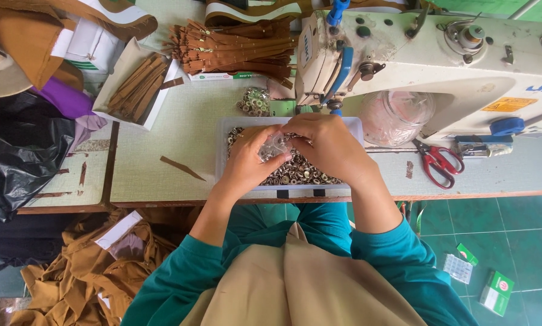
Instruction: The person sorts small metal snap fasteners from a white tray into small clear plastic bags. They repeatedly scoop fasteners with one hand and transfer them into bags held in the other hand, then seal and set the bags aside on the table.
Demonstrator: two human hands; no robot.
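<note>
- Head view: both hands meet over the clear tray point(223, 145) of metal eyelets point(295, 174) at the tabletop's point(162, 139) near edge.
- Left hand point(247, 163) pinched shut on a small clear bag point(273, 145).
- Right hand point(328, 145) curled onto that bag too.
- Looks like eyelet sorting; a fine fingertip pick seems called for.
- Red scissors point(437, 164) lie rightward, beneath the sewing machine point(440, 66).

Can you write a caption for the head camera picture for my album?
Two hands pinch a clear bag above a tray of metal rings.

Tray point(223, 130) of metal rings point(295, 174) sits centre; sewing machine point(440, 60) at two o'clock, scissors point(438, 163) at three, zippers point(235, 48) at eleven
</note>
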